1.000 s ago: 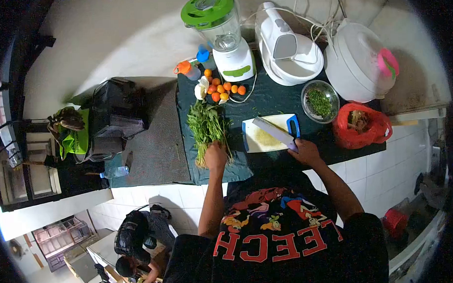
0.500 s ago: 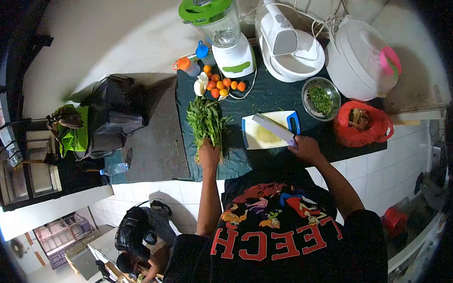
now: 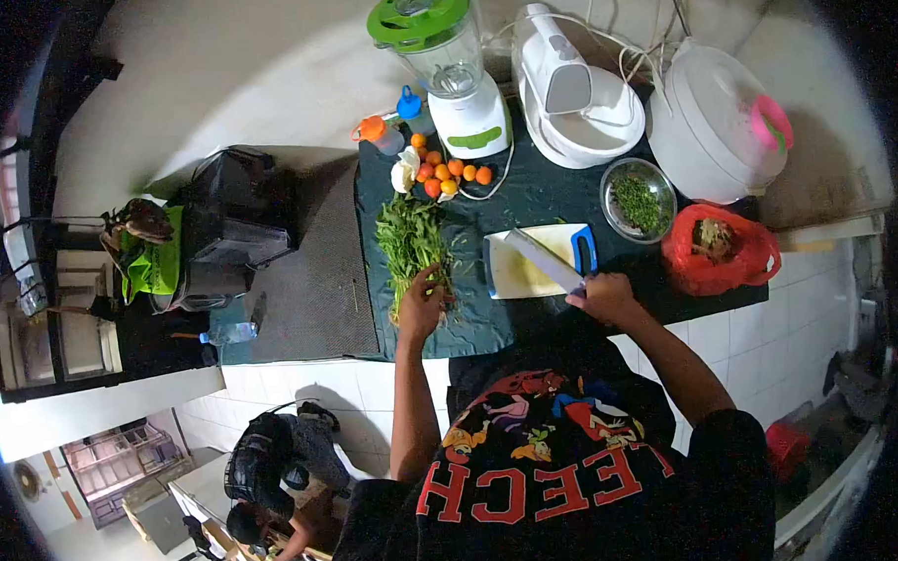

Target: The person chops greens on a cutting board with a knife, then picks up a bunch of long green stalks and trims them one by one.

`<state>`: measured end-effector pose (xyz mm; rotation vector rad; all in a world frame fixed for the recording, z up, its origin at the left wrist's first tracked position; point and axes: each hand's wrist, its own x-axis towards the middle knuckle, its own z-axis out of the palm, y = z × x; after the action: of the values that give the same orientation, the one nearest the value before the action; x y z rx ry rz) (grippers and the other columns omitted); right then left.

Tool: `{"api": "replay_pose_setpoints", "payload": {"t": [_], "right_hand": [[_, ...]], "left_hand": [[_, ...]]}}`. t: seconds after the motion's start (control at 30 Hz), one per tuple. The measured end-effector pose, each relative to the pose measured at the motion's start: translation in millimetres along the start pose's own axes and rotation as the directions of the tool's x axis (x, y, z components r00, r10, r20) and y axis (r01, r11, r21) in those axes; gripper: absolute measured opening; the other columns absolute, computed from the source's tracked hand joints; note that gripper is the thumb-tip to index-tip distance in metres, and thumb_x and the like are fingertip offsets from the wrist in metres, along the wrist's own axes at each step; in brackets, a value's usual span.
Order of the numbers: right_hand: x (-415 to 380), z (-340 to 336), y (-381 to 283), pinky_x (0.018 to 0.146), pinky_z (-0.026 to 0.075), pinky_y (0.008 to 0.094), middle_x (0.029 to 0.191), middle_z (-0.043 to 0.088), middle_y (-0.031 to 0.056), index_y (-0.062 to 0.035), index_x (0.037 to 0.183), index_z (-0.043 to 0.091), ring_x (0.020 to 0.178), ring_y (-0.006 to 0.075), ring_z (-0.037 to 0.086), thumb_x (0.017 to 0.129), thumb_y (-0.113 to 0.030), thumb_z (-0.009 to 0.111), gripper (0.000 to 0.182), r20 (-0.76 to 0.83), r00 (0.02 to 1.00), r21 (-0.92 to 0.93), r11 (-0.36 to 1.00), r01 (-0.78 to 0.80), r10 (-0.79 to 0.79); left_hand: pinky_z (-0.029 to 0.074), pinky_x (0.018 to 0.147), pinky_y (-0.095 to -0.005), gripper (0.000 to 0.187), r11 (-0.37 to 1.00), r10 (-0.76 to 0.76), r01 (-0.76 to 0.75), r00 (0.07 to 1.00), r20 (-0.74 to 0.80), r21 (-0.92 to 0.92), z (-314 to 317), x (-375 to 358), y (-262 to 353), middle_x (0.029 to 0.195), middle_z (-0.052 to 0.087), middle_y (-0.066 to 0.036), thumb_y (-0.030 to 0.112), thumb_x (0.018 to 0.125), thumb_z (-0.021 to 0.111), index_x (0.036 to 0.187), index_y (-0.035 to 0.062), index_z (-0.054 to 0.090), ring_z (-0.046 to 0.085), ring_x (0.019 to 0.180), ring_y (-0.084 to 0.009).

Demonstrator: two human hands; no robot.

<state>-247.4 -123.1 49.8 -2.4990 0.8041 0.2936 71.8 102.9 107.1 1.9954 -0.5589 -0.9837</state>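
My right hand is closed round the handle of a kitchen knife. The wide blade lies slantwise over a white cutting board with blue ends, whose surface is stained green. At the near end of a bunch of leafy greens, my left hand rests with its fingers apart, over or against the stems. A glass bowl of chopped greens stands beyond the board to the right.
Behind the greens lie several small orange and red tomatoes, near a blender. A stand mixer, a white lidded tub and a red plastic bag line the right. Another person bends at lower left.
My left hand has loosened from a closed grip on the stems, its fingers now spread. My right hand still holds the knife over the board. The view has shifted slightly.
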Motion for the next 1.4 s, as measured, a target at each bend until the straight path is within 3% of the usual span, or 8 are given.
{"api": "replay_pose_setpoints", "payload": {"t": [0.13, 0.27, 0.5, 0.7, 1.0, 1.2, 1.3, 1.4], "right_hand": [[25.2, -20.8, -63.9, 0.065, 0.055, 0.0503, 0.079, 0.071, 0.0181, -0.0025, 0.089, 0.068, 0.075, 0.0388, 0.070, 0.089, -0.049, 0.070, 0.046, -0.105, 0.991, 0.047, 0.995, 0.083, -0.077], [58.6, 5.8, -124.7, 0.057, 0.049, 0.0357, 0.068, 0.065, 0.0097, -0.0006, 0.088, 0.066, 0.059, 0.0189, 0.063, 0.093, -0.037, 0.072, 0.037, -0.096, 0.974, 0.751, 0.628, 0.206, -0.204], [58.5, -14.8, -136.1, 0.061, 0.051, 0.0257, 0.082, 0.067, 0.0020, 0.0001, 0.102, 0.069, 0.066, 0.0081, 0.060, 0.097, -0.018, 0.067, 0.019, 0.188, 0.973, 0.931, 0.338, -0.135, -0.131], [40.0, -35.8, -130.5, 0.062, 0.048, 0.0232, 0.085, 0.067, -0.0016, -0.0038, 0.107, 0.074, 0.074, 0.0073, 0.061, 0.094, -0.025, 0.073, 0.025, 0.217, 0.974, 0.972, 0.075, -0.222, 0.064], [33.9, -11.7, -111.1, 0.054, 0.042, 0.0211, 0.074, 0.060, -0.0062, -0.0082, 0.095, 0.074, 0.061, 0.0040, 0.052, 0.094, -0.030, 0.074, 0.022, 0.210, 0.972, 0.966, -0.176, -0.189, 0.104], [27.2, -28.1, -97.1, 0.058, 0.047, 0.0238, 0.078, 0.064, -0.0044, -0.0069, 0.101, 0.074, 0.066, 0.0059, 0.057, 0.093, -0.031, 0.074, 0.026, 0.222, 0.972, 0.975, -0.045, -0.219, 0.074], [26.6, -28.4, -83.9, 0.059, 0.049, 0.0257, 0.081, 0.066, -0.0017, -0.0043, 0.104, 0.073, 0.066, 0.0082, 0.058, 0.093, -0.030, 0.074, 0.028, 0.214, 0.972, 0.968, 0.115, -0.225, 0.098], [25.5, -47.1, -67.5, 0.063, 0.050, 0.0271, 0.086, 0.066, -0.0002, -0.0015, 0.106, 0.070, 0.072, 0.0105, 0.060, 0.096, -0.026, 0.070, 0.027, 0.263, 0.965, 0.911, 0.334, -0.243, -0.015]], "left_hand": [[0.053, 0.070, -0.0285, 0.047, 0.987, 0.079, -0.073, 0.996, 0.041, -0.142, 2.8, -10.8, 12.0, 0.109, 0.069, -0.015, 0.004, 0.098, 0.058, 0.144, 0.0052, 0.050, 0.071, 0.086, -0.0181], [0.052, 0.071, -0.0274, 0.049, 0.942, 0.092, -0.062, 0.993, 0.074, -0.331, 23.9, -21.7, 24.5, 0.111, 0.068, -0.015, 0.005, 0.096, 0.064, 0.143, 0.0019, 0.049, 0.069, 0.089, -0.0173], [0.054, 0.069, -0.0251, 0.051, 0.961, 0.128, -0.139, 0.990, -0.060, -0.239, 52.8, -28.9, 29.6, 0.103, 0.071, -0.010, 0.011, 0.088, 0.079, 0.133, 0.0013, 0.057, 0.068, 0.084, -0.0137], [0.055, 0.071, -0.0251, 0.026, 0.975, 0.134, -0.140, 0.990, -0.050, -0.170, 71.2, -29.6, 36.8, 0.091, 0.072, -0.005, 0.013, 0.091, 0.077, 0.112, -0.0004, 0.070, 0.068, 0.084, -0.0125], [0.055, 0.075, -0.0268, 0.021, 0.938, 0.112, -0.076, 0.990, 0.087, -0.338, 95.7, -35.4, 44.8, 0.098, 0.073, -0.005, 0.009, 0.094, 0.072, 0.113, 0.0002, 0.070, 0.067, 0.086, -0.0111], [0.055, 0.077, -0.0287, 0.020, 0.936, 0.098, -0.069, 0.993, 0.067, -0.345, 104.1, -41.2, 39.1, 0.095, 0.075, -0.005, 0.007, 0.094, 0.071, 0.113, 0.0002, 0.071, 0.068, 0.084, -0.0149], [0.053, 0.089, -0.0347, 0.039, 0.935, 0.326, -0.335, 0.941, 0.089, 0.117, 101.5, -38.3, 37.8, 0.112, 0.069, -0.008, 0.011, 0.092, 0.073, 0.129, 0.0054, 0.063, 0.066, 0.101, -0.0207], [0.042, 0.107, -0.0467, 0.066, 0.521, 0.708, -0.684, 0.680, 0.189, 0.511, 93.5, -48.9, 93.7, 0.143, 0.052, -0.013, 0.012, 0.079, 0.077, 0.141, 0.0147, 0.055, 0.052, 0.128, -0.0360]]}}
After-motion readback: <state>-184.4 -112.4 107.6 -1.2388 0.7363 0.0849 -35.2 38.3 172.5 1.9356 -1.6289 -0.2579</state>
